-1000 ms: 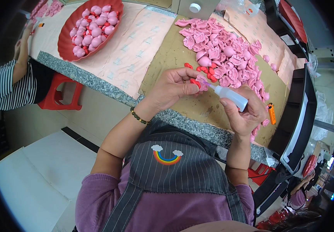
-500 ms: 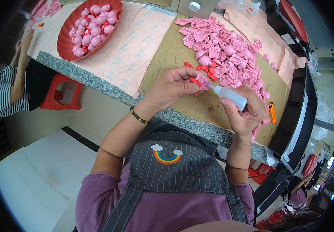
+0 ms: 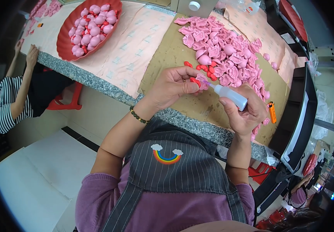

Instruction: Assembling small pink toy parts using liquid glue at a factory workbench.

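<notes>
Between the fingertips of my left hand (image 3: 174,86) is a small pink plastic piece (image 3: 202,81) with a red piece (image 3: 194,82) against it. My right hand (image 3: 248,111) is wrapped round a translucent squeeze bottle (image 3: 230,96). Its thin purplish nozzle points left, with the tip at the pink piece; whether it touches I cannot tell. Just beyond my hands lies a heap of pink plastic pieces (image 3: 229,50), some round, some like wavy shells. A few loose red pieces (image 3: 205,69) lie at the heap's near left edge.
A red bowl (image 3: 62,42) of round pink and red pieces stands at the far left. An orange lighter (image 3: 272,112) lies right of my right hand. Black shelving (image 3: 290,116) borders the right side. Another person (image 3: 16,96) sits at the left by the granite edge (image 3: 97,86).
My hands, the bottle and the held pieces stay almost still. At the left, the other person has shifted and their hands have moved apart, nearer the table edge.
</notes>
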A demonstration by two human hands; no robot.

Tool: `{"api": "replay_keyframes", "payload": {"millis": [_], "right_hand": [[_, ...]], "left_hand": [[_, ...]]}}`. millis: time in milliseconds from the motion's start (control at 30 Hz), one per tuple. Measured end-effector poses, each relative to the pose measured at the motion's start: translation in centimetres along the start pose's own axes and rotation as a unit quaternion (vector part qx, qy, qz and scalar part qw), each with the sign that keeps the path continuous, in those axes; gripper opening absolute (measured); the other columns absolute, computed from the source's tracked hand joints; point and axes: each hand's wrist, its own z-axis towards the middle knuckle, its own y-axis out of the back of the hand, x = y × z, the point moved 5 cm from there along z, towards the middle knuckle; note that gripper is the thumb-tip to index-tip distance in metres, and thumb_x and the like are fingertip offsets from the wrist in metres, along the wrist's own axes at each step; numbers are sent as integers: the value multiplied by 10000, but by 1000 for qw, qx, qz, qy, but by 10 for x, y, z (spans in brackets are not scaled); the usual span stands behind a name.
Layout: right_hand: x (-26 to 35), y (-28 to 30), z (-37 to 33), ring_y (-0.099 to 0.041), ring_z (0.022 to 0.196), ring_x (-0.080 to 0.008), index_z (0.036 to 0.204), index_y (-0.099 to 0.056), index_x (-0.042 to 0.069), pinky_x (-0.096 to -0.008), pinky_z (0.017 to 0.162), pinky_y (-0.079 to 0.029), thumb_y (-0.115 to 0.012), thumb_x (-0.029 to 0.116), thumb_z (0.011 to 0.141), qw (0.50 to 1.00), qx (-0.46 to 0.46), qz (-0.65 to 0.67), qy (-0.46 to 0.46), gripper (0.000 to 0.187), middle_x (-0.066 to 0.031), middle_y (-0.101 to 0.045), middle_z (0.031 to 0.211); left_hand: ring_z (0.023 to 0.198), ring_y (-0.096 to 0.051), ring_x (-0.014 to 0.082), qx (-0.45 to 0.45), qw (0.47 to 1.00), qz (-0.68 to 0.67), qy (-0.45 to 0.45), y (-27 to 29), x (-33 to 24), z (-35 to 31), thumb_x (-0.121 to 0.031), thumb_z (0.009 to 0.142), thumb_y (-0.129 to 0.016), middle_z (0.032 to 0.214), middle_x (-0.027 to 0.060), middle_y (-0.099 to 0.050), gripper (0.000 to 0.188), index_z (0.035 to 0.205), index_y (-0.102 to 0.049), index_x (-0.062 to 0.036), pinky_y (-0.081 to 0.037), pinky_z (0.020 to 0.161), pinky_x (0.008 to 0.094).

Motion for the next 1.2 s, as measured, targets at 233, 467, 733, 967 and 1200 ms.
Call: {"api": "replay_keyframes", "payload": {"millis": [233,467,733,967,1200], "right_hand": [[-2,2,-2,-453,528,-85,777,-621,-40,-207,479,-314,-721,55,662,1000,-20,6,1,180,-51,-566,638],[-2,1,-2,-437,518,-76,783,-616,-43,-204,475,-293,-711,42,665,1000,-13,1,-16,174,-30,-532,608],[-2,1,-1,-431,512,-74,778,-609,-47,-204,476,-289,-710,3,656,1000,-19,14,-15,166,-28,-523,600],[-3,3,-1,-519,535,-132,759,-625,-20,-225,488,-371,-760,56,613,999,-23,-6,-39,213,-76,-579,626],[-5,3,-2,-511,527,-114,757,-631,-13,-215,477,-359,-760,53,621,999,-26,-4,-34,199,-60,-575,621]], "left_hand": [[931,-609,193,0,1000,-2,0,1,2,0,-84,786,-652,1013,130,-609,354,1093,-528,40,-489,824,291],[929,-610,186,0,1000,8,-4,-1,0,0,-82,784,-653,1009,127,-611,355,1094,-529,38,-497,808,280],[928,-609,172,4,1000,4,-12,0,0,0,-66,788,-643,1012,121,-613,352,1106,-526,32,-500,787,264],[928,-608,175,-1,1000,2,-18,1,1,0,-41,780,-644,1012,127,-613,356,1107,-525,34,-496,807,273],[945,-599,183,-13,999,22,-31,1,0,1,-9,773,-638,1010,131,-612,343,1095,-530,36,-478,854,299]]}}
